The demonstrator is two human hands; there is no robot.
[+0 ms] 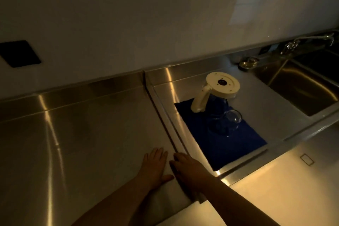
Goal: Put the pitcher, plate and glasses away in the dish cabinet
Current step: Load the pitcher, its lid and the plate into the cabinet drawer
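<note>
A glass pitcher (pixel 216 95) with a cream base and handle stands upside down on a blue cloth (pixel 234 147) on the steel draining board. Two clear glasses sit in front of it on the cloth: one (pixel 233 118) to the right, one (pixel 218 126) lower and hard to make out. No plate is in sight. My left hand (pixel 156 165) lies flat, fingers straight, on the steel counter (pixel 82 134). My right hand (pixel 187 169) rests beside it with fingers stretched over the raised seam, well short of the cloth.
A deep steel sink (pixel 300 86) with a tap (pixel 310 41) lies at the right. A small metal strainer (pixel 248 62) sits at the sink's back corner. A black square panel (pixel 18 53) is set in the pale wall. The scene is dim.
</note>
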